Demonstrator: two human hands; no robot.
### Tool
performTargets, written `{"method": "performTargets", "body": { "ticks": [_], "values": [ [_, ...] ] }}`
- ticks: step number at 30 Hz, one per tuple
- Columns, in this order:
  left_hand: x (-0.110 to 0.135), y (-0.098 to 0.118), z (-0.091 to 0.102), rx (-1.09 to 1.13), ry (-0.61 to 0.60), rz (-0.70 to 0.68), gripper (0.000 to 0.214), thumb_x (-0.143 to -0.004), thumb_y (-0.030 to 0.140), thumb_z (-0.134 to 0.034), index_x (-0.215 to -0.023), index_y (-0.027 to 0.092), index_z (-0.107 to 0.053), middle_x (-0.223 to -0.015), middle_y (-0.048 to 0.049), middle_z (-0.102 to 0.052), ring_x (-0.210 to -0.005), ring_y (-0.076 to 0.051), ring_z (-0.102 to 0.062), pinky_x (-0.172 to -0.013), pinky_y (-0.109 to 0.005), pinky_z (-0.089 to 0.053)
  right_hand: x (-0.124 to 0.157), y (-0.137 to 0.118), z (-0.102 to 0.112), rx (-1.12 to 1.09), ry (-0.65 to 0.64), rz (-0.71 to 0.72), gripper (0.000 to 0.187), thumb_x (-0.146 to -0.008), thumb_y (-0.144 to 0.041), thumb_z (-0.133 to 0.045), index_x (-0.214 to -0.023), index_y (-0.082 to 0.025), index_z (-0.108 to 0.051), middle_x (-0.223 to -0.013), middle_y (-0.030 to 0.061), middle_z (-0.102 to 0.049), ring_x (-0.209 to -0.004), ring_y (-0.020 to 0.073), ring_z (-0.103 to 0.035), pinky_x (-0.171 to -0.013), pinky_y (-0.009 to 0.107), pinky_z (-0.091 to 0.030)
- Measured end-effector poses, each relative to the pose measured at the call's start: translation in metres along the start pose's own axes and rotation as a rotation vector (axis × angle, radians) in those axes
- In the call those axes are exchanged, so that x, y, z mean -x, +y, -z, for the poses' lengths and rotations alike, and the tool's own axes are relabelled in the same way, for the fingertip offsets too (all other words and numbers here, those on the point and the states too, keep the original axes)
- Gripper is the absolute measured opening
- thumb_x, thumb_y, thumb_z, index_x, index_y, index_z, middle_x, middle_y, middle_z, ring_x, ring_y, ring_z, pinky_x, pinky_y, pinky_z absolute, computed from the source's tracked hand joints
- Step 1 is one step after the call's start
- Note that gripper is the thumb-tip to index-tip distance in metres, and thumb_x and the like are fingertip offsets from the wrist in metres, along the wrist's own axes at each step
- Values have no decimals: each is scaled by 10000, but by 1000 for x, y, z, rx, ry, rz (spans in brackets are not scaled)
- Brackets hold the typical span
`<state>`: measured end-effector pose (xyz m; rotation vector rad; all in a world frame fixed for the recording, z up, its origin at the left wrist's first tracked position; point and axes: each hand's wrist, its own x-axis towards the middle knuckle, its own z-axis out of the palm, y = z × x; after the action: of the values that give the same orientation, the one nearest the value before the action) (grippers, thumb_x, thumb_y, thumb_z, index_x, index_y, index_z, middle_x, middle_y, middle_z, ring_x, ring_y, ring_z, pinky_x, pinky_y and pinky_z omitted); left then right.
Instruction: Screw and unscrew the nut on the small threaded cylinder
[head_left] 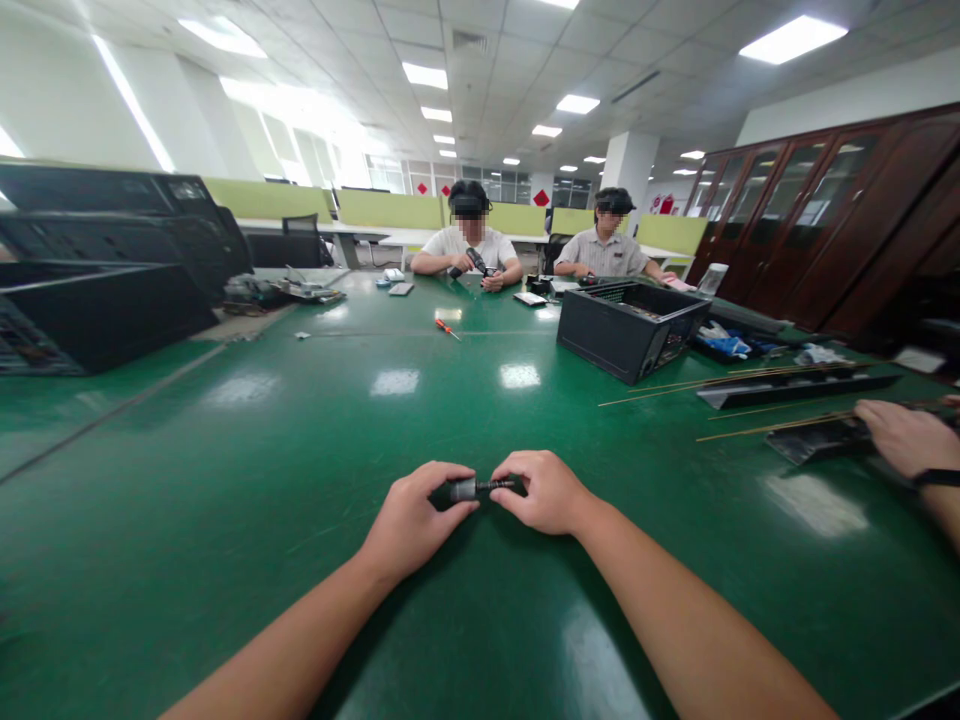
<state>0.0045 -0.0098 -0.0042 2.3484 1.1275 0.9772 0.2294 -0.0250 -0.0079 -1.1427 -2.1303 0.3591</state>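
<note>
Both my hands rest on the green table (225,500) near its front edge and grip one small dark cylindrical tool (480,488) between them. My left hand (412,520) is closed round its grey, thicker end. My right hand (544,492) pinches its thin black end. The tool lies level, just above the table top. What kind of tool it is I cannot make out.
A black open case (626,330) stands at mid right, with black panels (795,388) and thin rods beside it. A co-worker's hand (907,438) lies at the right edge. Two people sit at the far side. Black cases (97,290) are stacked at left. A red screwdriver (448,328) lies mid table.
</note>
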Motion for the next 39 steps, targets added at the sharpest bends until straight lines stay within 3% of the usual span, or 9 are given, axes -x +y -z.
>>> {"method": "performTargets", "body": {
  "ticks": [39],
  "values": [
    [-2, -10, 3, 3, 58, 29, 267, -786, 327, -717, -1033, 233, -679, -1006, -25, -710, -937, -207, -656, -866, -336, -510, -1, 6, 5, -5, 61, -53, 115, -826, -276, -691, -903, -199, -728, -808, 21, -700, -697, 151, -602, -675, 264, -423]
  ]
}}
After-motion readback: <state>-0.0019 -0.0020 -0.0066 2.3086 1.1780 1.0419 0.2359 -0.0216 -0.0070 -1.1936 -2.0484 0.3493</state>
